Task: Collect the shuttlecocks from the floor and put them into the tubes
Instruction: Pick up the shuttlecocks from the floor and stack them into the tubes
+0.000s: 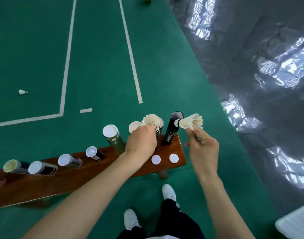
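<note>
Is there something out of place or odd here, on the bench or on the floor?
One shuttlecock lies alone on the green floor, far from the bench, not yet collected. Two white lids lie loose on the bench end, off their tubes. Otherwise the tubes stand in a row; nothing looks spilled or damaged.

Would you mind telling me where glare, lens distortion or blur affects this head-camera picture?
Head view: strong window glare ripples across the glossy grey floor on the right. Wide-angle distortion makes the tubes on the wooden bench splay outward. The hands are fairly sharp: the left hand grips a shuttlecock, and the right hand pinches another shuttlecock. The far top edge is soft.
</note>
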Action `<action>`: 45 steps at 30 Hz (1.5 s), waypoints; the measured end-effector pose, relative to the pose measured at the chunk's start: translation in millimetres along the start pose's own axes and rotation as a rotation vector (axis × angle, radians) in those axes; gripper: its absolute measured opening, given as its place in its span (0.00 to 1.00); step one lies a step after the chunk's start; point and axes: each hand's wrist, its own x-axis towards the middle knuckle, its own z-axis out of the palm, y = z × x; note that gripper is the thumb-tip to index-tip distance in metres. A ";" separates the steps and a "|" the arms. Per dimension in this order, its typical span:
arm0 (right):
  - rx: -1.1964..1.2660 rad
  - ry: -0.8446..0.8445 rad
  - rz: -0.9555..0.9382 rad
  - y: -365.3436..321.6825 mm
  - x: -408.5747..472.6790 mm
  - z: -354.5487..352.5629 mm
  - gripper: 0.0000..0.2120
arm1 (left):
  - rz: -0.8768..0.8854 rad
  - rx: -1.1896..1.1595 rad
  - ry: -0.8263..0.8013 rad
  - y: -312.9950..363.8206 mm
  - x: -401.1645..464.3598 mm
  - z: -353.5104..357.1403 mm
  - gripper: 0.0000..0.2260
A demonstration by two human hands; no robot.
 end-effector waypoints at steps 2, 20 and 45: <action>-0.011 -0.039 -0.015 8.3 24.7 -0.1 0.07 | -0.039 0.036 -0.072 8.2 17.0 12.9 0.09; -0.032 -0.274 -0.066 52.6 131.2 -12.9 0.06 | -0.320 0.011 -0.392 10.0 95.9 108.5 0.06; -0.234 -0.384 -0.329 50.7 130.9 47.9 0.07 | -0.232 -0.037 -0.029 10.5 72.0 48.8 0.18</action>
